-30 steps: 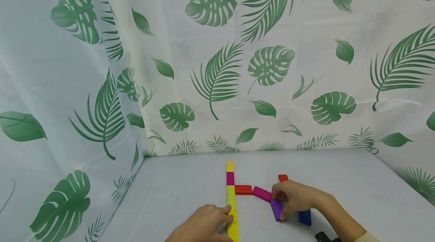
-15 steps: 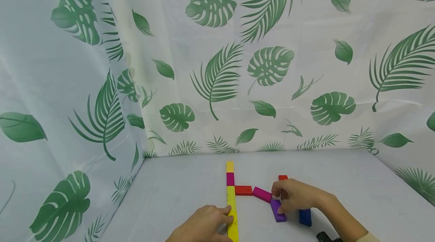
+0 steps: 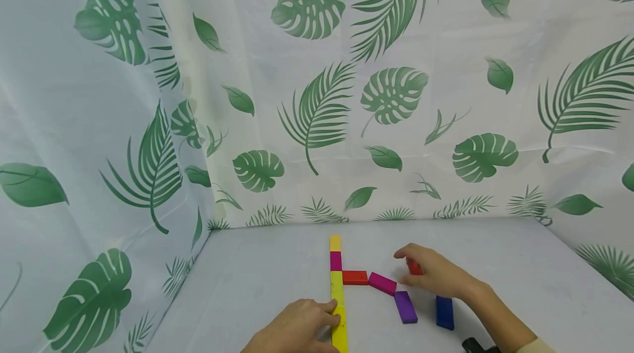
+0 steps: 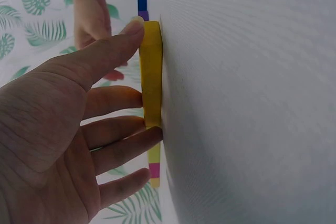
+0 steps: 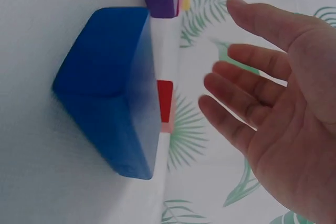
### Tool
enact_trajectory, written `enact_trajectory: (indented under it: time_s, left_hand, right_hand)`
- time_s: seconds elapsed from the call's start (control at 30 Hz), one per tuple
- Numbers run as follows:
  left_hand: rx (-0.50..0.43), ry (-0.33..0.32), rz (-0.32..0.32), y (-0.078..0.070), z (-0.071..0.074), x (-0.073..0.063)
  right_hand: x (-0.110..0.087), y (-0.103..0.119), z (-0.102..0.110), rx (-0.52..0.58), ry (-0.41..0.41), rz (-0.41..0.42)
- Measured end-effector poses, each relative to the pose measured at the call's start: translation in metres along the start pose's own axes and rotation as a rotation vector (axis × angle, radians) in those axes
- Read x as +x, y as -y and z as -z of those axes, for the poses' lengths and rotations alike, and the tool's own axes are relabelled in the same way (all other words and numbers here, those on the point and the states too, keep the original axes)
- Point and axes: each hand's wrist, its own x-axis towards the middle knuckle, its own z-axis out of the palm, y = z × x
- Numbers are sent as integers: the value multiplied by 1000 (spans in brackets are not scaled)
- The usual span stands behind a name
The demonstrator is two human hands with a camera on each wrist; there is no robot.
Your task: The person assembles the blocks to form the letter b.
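Observation:
My left hand (image 3: 297, 328) holds the nearest yellow block (image 4: 151, 77) of a straight row, thumb at its near end and fingers along its side. Farther along that row lie another yellow block (image 3: 336, 284), a magenta block (image 3: 335, 261) and a light yellow block (image 3: 335, 243). My right hand (image 3: 438, 273) hovers with parted, slightly bent fingers near a red block (image 3: 414, 267), partly hiding it. In the right wrist view that hand (image 5: 283, 82) holds nothing. A purple block (image 3: 406, 308) and a blue block (image 3: 444, 313) lie on the near side of it.
A second red block (image 3: 354, 277) branches rightward from the row, followed by a slanted magenta block (image 3: 382, 283) that leads to the purple one. A black object (image 3: 473, 345) shows at the bottom edge. Leaf-printed cloth (image 3: 317, 199) hangs behind the white table (image 3: 247, 270).
My right hand has left the purple block and moved away from me towards the red block, uncovering more of the blue one. The left hand has stayed on the yellow block.

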Motion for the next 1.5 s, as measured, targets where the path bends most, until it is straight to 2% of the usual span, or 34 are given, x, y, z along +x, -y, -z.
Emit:
enact_trajectory:
  time_s: [0.2,0.37,0.53,0.67,1.07,1.5]
  left_hand:
    - [-7,1,11,0,-2,0]
    - [-2,1,11,0,-1,0]
    - [4,0,1,1,-1,0]
    - [4,2,5,1,-1,0]
    - [-11,5,23,-1,-1,-1]
    - [5,7,12,-1,1,0]
  right_hand:
    - [-1,-4,-1,-73,-85,-31]
    - [-2,-5,-2,-69,-103,-88]
    - [-3,-8,-2,-88,-115,-93]
    - [-3,-12,-3,-105,-114,-99]
    - [-4,-26,-7,-82,-119,-190]
    - [-3,-35,-9,-96,-65,-152]
